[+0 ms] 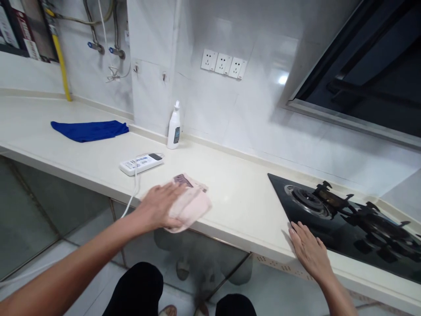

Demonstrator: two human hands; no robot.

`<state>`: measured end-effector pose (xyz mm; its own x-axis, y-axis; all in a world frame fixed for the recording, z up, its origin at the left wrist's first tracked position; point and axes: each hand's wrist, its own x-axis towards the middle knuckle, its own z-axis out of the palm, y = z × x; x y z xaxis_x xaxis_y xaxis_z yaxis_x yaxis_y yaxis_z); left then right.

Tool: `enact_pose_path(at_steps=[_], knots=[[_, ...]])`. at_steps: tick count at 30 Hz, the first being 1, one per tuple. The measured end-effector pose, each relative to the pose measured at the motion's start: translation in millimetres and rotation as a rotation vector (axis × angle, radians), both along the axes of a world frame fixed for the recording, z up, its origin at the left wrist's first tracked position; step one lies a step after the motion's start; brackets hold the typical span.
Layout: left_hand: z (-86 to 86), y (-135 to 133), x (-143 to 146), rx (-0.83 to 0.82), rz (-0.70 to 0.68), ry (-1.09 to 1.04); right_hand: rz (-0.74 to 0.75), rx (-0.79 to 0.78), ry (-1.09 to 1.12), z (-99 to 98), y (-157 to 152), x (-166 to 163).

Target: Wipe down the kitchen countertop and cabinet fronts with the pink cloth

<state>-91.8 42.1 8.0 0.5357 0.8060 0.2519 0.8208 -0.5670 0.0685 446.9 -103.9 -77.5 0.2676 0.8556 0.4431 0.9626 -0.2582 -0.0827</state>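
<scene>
Under my left hand (162, 206) lies a pale pink cloth (194, 206) with a dark printed patch, bunched at the counter's front edge. The fingers reach over the cloth and the thumb sits along its near side; hand and cloth are slightly blurred. My right hand (309, 248) rests open and flat, fingers stretched, at the front left corner of the black glass gas stove (286, 199). Just beyond my left hand is a white box-shaped device (141, 164) with a white cable (133, 195) hanging over the edge.
A white spray bottle (174, 127) stands against the wall. The blue cloth (90, 131) lies farther left on the cream counter (237, 188). Wall sockets (223, 64) sit above, a dark range hood (371, 66) overhangs at right, and a yellow pipe (61, 61) meets the counter at left.
</scene>
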Motion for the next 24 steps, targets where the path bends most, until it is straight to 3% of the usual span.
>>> enact_pose_path(at_steps=[3,6,9,12,15,17,22,24], knots=[[-0.5,15,-53,0.048,0.129,0.032,0.066,-0.093,0.062,15.3,0,16],[-1.4,19,-85,0.126,0.157,0.036,0.021,-0.087,0.149,24.7,-2,38],[-3.7,13,-94,0.202,0.115,0.042,-0.105,-0.039,0.107,17.7,-5,52],[-8.9,5,-82,0.23,0.118,0.086,-0.147,-0.084,0.103,4.9,-8,54],[-16.9,-4,-48,0.244,0.104,0.109,-0.121,-0.084,0.119,1.0,-7,50],[-23.7,-15,-11,0.25,0.048,0.098,-0.123,-0.067,0.127,4.0,-6,47],[-44.8,-58,123,0.266,-0.123,0.062,-0.136,-0.069,0.128,9.8,-4,43],[-53.3,-78,184,0.282,-0.258,0.058,-0.139,-0.063,0.128,6.2,-3,48]])
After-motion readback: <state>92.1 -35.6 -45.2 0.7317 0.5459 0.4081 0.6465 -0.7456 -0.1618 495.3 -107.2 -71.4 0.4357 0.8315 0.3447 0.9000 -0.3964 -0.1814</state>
